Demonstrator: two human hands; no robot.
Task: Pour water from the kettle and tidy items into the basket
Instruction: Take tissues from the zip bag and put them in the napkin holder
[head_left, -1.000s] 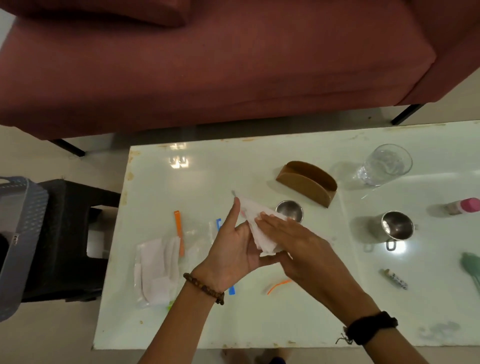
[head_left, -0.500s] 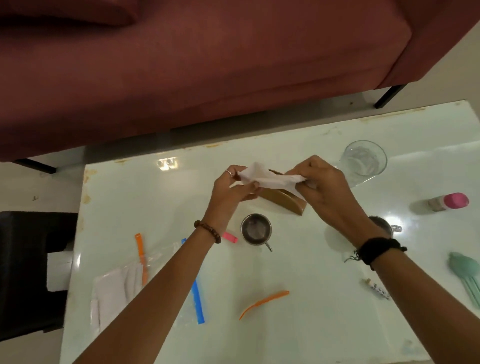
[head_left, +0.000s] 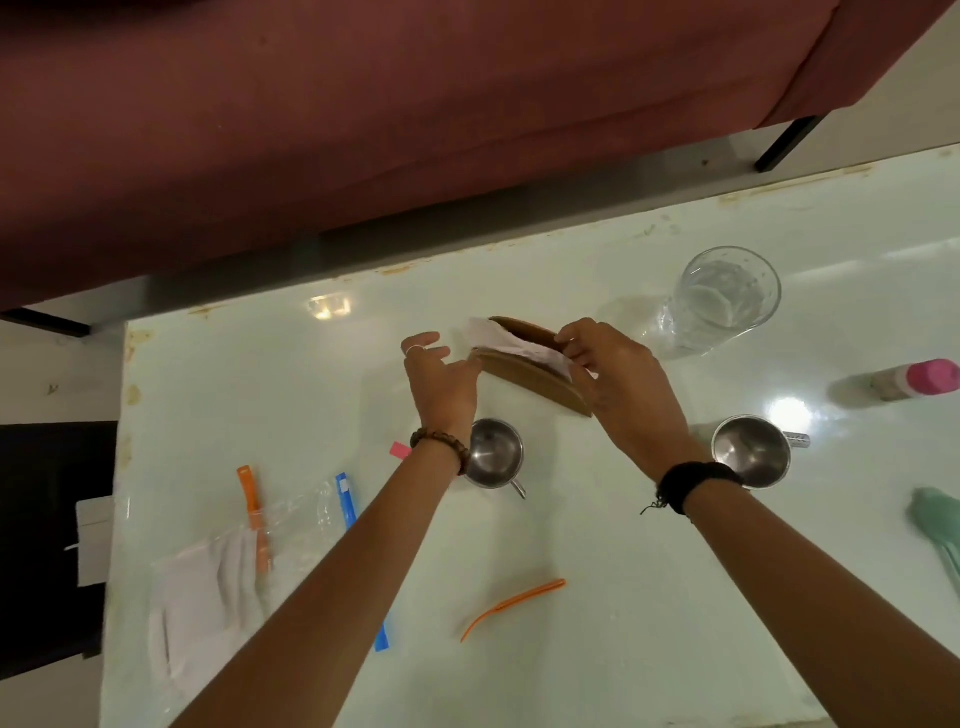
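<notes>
A white napkin (head_left: 498, 338) sits partly inside the slot of a brown wooden holder (head_left: 530, 376) at the middle of the pale glass table (head_left: 623, 597). My right hand (head_left: 618, 384) pinches the napkin's right end at the holder's top edge. My left hand (head_left: 441, 374) is at the holder's left end with its fingers spread and nothing in them. No kettle or basket is in view.
A clear glass (head_left: 727, 296) stands behind right. Two steel cups (head_left: 493, 460) (head_left: 750, 457) flank my wrists. A pink-capped bottle (head_left: 919, 379) and a green item (head_left: 935, 525) lie right. A plastic bag of tissues (head_left: 208, 587), blue strip (head_left: 348, 504) and orange clips (head_left: 511, 605) lie left. A red sofa (head_left: 415, 104) stands behind.
Both hands carried the folded napkin away from me and lowered it into the wooden holder. My left hand has let go of it and spread its fingers.
</notes>
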